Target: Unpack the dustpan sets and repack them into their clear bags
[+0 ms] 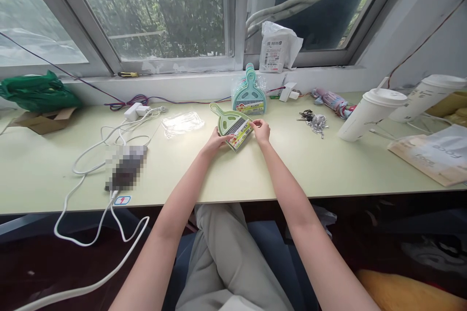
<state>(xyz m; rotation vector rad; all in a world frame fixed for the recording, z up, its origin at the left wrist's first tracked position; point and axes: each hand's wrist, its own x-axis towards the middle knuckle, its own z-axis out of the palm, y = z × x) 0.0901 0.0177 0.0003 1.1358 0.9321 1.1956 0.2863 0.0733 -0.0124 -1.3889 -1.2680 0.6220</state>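
Observation:
A small green dustpan and brush set (pixel 229 119) with a printed label band (pixel 241 133) is held tilted over the table, its handle pointing up and left. My left hand (pixel 215 140) grips its lower left side, the thumb lying along the label. At the label's right end, my right hand (pixel 261 131) pinches the edge between thumb and finger. Behind them a stack of similar blue-green dustpan sets (pixel 250 92) stands upright against the wall under the window. Left of the held set lie clear plastic bags (pixel 183 124).
On the left are white cables (pixel 78 160), a charger (pixel 135 112), a blurred-out phone-like object (pixel 127 167), a cardboard box (pixel 45 121) and a green bag (pixel 38 91). On the right are keys (pixel 313 120), a folded umbrella (pixel 333 102), white cups (pixel 372 114) and a paper bag (pixel 434 153).

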